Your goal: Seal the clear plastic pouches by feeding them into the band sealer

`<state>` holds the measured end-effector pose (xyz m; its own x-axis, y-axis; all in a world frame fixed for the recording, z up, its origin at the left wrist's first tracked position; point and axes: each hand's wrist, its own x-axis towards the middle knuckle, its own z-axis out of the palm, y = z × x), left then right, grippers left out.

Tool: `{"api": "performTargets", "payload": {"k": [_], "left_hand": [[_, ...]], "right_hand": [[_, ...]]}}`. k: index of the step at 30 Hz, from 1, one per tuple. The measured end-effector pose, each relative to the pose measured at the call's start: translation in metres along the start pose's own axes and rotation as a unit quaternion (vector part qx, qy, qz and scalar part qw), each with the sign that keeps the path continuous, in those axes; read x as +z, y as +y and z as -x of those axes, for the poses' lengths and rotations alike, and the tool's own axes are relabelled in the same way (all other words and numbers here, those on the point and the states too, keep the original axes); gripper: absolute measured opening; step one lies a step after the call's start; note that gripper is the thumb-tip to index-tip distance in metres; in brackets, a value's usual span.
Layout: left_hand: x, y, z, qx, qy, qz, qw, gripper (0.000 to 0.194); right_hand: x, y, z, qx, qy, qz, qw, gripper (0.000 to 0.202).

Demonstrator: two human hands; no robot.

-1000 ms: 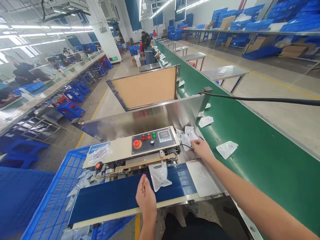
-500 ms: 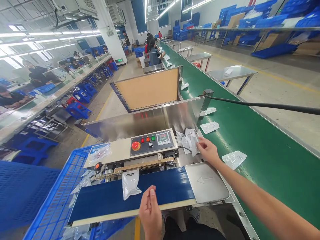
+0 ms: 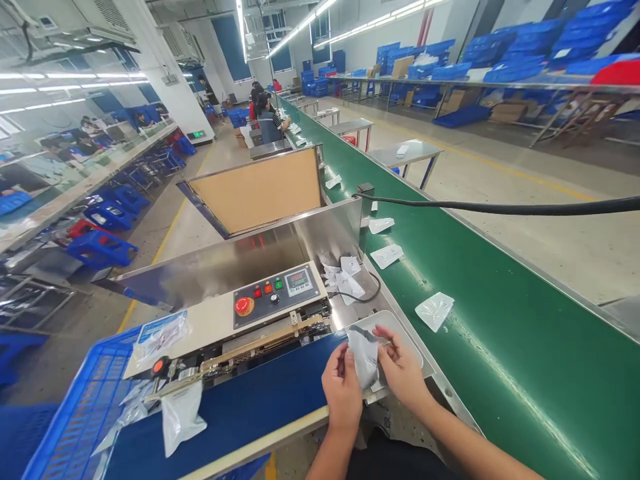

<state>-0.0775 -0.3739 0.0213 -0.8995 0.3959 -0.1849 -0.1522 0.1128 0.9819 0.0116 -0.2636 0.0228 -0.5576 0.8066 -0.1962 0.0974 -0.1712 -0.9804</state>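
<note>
Between my two hands is a white plastic pouch (image 3: 365,357), held above the steel end plate (image 3: 400,327) of a band sealer. My left hand (image 3: 343,387) pinches its left edge, and my right hand (image 3: 403,370) grips its right side with fingers curled. Another white pouch (image 3: 181,417) hangs from the sealer's band at the left, over the blue belt (image 3: 270,393). Several pouches (image 3: 347,283) lie piled beside the control panel (image 3: 275,293), beyond my hands. What is inside the held pouch is hidden.
A green conveyor (image 3: 500,360) runs along the right, carrying scattered pouches (image 3: 435,311). A blue crate (image 3: 75,400) with pouches stands at the sealer's left end. A black cable (image 3: 490,208) crosses over the conveyor. People (image 3: 267,120) sit farther along it.
My right hand has brought a pouch from the pile back to my left hand, which now grips it too. The pouch in the sealer has moved left. The view has turned right.
</note>
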Motion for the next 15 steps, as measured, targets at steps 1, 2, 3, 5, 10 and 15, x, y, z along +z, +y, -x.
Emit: {"api": "performTargets", "payload": {"k": [1, 2, 3, 5, 10, 15], "left_hand": [[0.0, -0.003, 0.001, -0.001, -0.004, -0.002, 1.0, 0.065], [0.0, -0.005, 0.002, 0.0, -0.006, -0.003, 1.0, 0.064], [0.0, -0.007, 0.002, 0.005, -0.008, -0.004, 1.0, 0.063], [0.001, -0.008, 0.003, 0.02, -0.006, 0.0, 1.0, 0.061], [-0.007, -0.005, 0.002, 0.062, -0.078, -0.034, 0.994, 0.052], [-0.013, -0.005, -0.009, 0.061, -0.099, -0.08, 0.99, 0.057]], "right_hand": [[0.0, 0.002, -0.002, 0.019, -0.007, 0.003, 1.0, 0.065], [0.0, 0.003, -0.004, 0.031, -0.024, 0.007, 0.999, 0.065], [0.0, 0.004, -0.006, 0.037, -0.043, 0.009, 0.998, 0.064], [0.003, 0.003, -0.006, 0.042, -0.059, 0.007, 0.997, 0.063], [0.008, -0.003, 0.001, 0.045, -0.032, -0.015, 0.998, 0.063], [-0.004, 0.003, -0.004, 0.069, -0.057, 0.016, 0.996, 0.061]]}}
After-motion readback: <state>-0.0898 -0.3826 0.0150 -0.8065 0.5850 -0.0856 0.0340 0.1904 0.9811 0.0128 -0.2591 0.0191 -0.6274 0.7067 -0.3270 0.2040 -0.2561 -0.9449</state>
